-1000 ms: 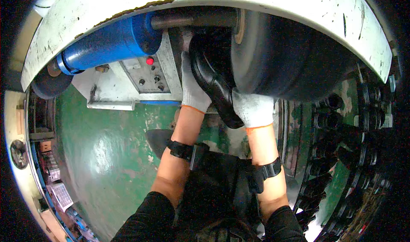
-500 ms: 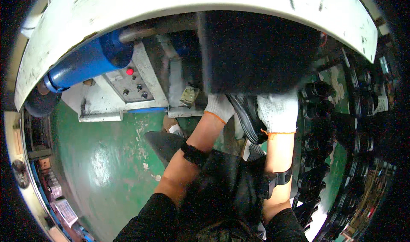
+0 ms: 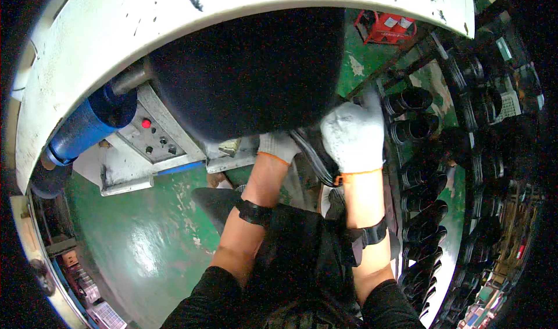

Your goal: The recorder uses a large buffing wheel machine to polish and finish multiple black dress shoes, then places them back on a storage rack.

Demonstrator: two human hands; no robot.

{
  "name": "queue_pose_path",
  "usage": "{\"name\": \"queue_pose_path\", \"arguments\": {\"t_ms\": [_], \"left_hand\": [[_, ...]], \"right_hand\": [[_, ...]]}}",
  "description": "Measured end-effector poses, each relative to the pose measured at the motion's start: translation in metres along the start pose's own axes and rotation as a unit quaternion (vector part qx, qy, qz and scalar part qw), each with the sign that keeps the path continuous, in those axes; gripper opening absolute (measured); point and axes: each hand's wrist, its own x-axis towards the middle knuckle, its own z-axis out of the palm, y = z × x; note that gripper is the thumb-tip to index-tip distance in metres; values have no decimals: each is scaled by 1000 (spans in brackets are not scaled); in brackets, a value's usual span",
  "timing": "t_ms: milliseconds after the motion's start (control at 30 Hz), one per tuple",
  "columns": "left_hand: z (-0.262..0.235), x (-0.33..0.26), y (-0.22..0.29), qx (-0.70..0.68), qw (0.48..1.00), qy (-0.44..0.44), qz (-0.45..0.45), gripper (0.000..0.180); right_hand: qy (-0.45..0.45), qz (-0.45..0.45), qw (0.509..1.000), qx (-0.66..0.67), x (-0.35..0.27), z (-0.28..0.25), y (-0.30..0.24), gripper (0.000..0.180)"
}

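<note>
A black shoe (image 3: 315,157) with a ridged sole edge is held between my two hands, below a large dark rounded wheel (image 3: 250,67). My left hand (image 3: 279,145), in a white knit glove with an orange cuff, is closed at the shoe's left side; its fingertips are hidden under the wheel. At the shoe's right side my right hand (image 3: 353,132), gloved the same way, grips it, with the back of the hand towards me. Part of the shoe is covered by the wheel and the right glove. Whether shoe and wheel touch I cannot tell.
A white curved hood (image 3: 256,1) arches over the wheel. Left of it are a blue cylinder (image 3: 96,120) on a shaft and a control panel (image 3: 157,134) with a red button. Racks of black shoes (image 3: 421,204) stand close on the right. A red crate (image 3: 389,28) sits beyond.
The view has shifted, so the wheel and blue cylinder appear further left and a red crate shows. Both hands, still on the shoe, sit slightly further left; more of the right glove is visible.
</note>
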Motion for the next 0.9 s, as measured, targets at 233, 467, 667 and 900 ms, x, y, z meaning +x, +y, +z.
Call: {"name": "queue_pose_path", "arguments": {"t_ms": [233, 467, 667, 900], "left_hand": [[32, -17, -49, 571, 745, 144, 314, 52], [33, -33, -43, 506, 762, 179, 362, 55], [17, -49, -8, 557, 807, 112, 161, 67], [21, -65, -65, 564, 807, 121, 123, 65]], "right_hand": [[197, -2, 833, 518, -3, -22, -17, 51], [114, -45, 910, 396, -34, -58, -38, 38], [-115, 269, -103, 951, -70, -60, -73, 39], [-85, 180, -220, 955, -118, -67, -70, 41]]}}
